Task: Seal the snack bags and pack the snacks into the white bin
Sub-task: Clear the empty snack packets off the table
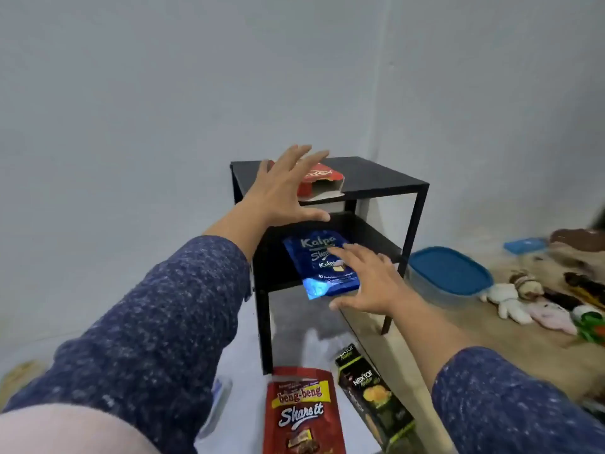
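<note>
A blue Kalpa snack bag (319, 260) lies on the lower shelf of a small black table (386, 181), its near end sticking out over the shelf edge. My right hand (363, 280) is spread open over the bag's right side, fingers straight. My left hand (284, 185) is stretched out open above the table top, in front of a red snack box (322, 183) that lies there with its flap open. On the floor near me lie a red Beng-Beng pouch (302, 414) and a dark green Nextar box (373, 398). No white bin is in view.
A clear container with a blue lid (448, 270) stands right of the table. Plush toys (537, 303) and other clutter lie on the wooden floor at the right. A grey wall stands close behind the table.
</note>
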Motion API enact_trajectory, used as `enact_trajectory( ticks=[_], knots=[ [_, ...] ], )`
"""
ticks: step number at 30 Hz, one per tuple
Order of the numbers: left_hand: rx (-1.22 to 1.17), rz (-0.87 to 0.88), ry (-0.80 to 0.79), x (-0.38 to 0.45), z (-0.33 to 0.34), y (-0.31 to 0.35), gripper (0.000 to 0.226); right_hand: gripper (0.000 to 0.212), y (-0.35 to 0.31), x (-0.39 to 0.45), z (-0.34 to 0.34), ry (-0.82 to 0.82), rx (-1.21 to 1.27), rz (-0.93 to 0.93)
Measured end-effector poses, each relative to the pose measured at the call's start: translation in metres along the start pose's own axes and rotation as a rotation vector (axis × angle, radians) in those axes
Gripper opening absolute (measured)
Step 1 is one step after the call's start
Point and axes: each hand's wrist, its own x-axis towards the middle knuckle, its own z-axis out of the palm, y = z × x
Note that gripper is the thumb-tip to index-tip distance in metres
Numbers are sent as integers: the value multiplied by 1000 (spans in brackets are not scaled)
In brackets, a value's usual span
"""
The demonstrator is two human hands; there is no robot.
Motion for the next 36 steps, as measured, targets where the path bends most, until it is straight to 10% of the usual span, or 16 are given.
enact_trajectory(
  ticks=[11,20,26,36],
  knots=[
    [-18,-125,-120,17,9,14,114,107,6,34,39,-93,20,-263],
    [171,-2,-94,17,4,24,91,66,6,43,40,-59,-69,-407],
    [237,58,-4,10,1,29,74,88,7,40,41,-24,-134,-471],
    [151,-64,238,-4,-29,31,45,29,-4,28,19,121,83,-374]
  ],
)
